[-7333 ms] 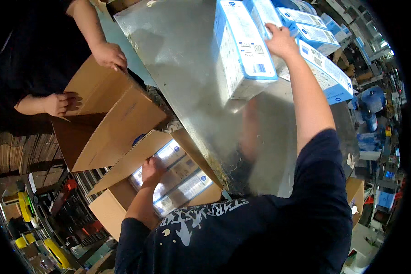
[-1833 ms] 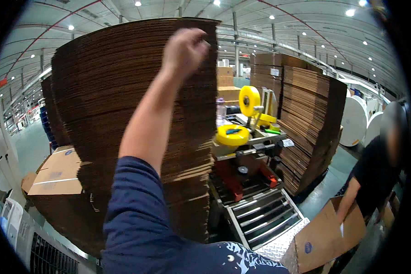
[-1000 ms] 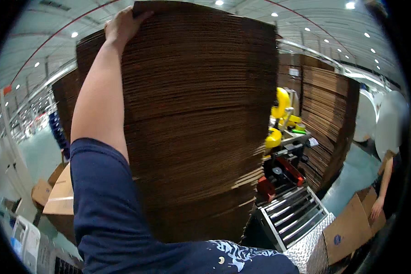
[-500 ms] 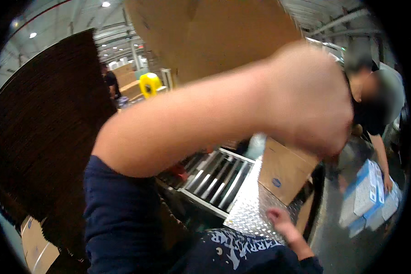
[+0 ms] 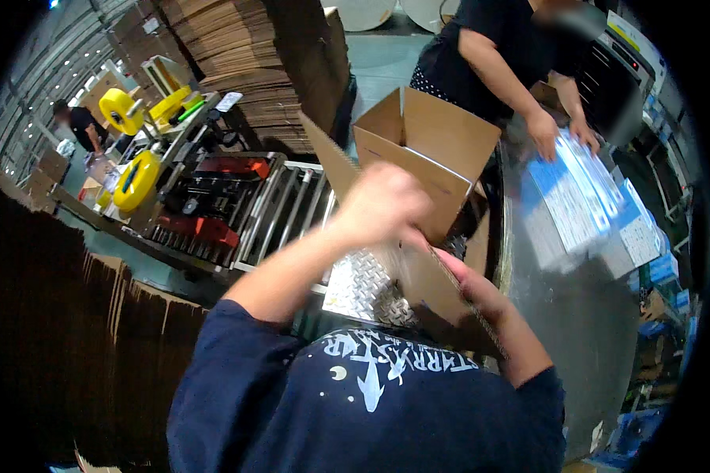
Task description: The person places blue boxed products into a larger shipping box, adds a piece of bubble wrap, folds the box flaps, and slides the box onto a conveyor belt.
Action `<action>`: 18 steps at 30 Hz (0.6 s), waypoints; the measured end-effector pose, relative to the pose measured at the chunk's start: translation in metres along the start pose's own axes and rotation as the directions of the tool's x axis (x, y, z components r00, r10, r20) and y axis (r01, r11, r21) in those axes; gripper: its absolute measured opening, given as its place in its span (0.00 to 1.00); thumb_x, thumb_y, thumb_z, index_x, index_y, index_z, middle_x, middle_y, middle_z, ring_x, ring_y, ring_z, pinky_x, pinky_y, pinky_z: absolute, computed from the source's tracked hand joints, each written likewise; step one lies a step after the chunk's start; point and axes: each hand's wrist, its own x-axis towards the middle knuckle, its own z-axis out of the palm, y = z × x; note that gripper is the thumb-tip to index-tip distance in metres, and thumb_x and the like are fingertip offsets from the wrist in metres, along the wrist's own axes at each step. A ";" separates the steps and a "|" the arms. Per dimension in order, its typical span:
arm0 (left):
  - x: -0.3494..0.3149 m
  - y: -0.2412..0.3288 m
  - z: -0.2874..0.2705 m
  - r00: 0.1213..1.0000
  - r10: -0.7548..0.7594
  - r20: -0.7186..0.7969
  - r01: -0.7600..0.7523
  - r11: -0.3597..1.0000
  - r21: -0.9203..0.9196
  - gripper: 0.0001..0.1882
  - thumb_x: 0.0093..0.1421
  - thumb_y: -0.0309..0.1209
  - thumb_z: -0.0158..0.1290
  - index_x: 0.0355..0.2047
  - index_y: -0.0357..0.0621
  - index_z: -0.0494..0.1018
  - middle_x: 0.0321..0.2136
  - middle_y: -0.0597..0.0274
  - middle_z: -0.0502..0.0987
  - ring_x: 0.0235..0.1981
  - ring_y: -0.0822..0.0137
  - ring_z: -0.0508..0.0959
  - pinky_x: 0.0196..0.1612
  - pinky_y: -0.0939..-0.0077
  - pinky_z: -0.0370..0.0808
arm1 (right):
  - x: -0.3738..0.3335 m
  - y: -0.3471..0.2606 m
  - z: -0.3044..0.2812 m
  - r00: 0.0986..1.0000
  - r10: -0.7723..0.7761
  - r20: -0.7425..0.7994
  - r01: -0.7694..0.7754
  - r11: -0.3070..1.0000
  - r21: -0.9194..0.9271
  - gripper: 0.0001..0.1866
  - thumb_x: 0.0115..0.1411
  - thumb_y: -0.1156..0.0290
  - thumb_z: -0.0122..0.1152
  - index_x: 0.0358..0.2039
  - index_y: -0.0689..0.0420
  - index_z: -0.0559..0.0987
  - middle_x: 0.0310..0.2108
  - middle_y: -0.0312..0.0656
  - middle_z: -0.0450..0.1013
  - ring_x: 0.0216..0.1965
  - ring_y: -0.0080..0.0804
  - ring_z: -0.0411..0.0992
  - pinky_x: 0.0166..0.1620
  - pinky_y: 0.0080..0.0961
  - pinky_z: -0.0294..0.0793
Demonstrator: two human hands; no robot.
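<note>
A brown cardboard carton (image 5: 442, 303) is between my hands, tilted over a metal tread plate (image 5: 355, 288). Blurred by motion, my left hand (image 5: 386, 205) is closed at its upper edge. My right hand (image 5: 477, 284) grips the carton's right side, fingers partly hidden by the cardboard. Just beyond stands an open-topped cardboard box (image 5: 450, 189), its visible interior brown and bare. A raised cardboard flap (image 5: 327, 154) rises left of that box; which carton it belongs to I cannot tell.
Left of the plate are conveyor rollers (image 5: 288, 209) and a red-and-black taping machine (image 5: 213, 197) with yellow reels (image 5: 138, 180). Stacked flat cardboard (image 5: 241, 71) stands behind. At right, a co-worker's hands (image 5: 556, 138) rest on blue-and-white packs (image 5: 580, 193) on a grey table (image 5: 560, 339).
My left arm, raised across the view beneath a large cardboard sheet, has come down to the carton. My right hand has moved from above the plate onto the cardboard. The view has shifted.
</note>
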 end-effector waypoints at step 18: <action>0.010 -0.213 0.007 0.642 -0.482 0.596 0.397 0.874 0.280 0.20 0.55 0.47 0.42 0.44 0.56 0.71 0.42 0.61 0.73 0.47 0.58 0.69 0.51 0.49 0.59 | 0.044 -0.003 0.027 0.342 -0.938 0.061 -0.497 -0.235 -0.835 0.11 0.45 0.61 0.59 0.30 0.47 0.73 0.34 0.34 0.69 0.40 0.30 0.65 0.48 0.38 0.54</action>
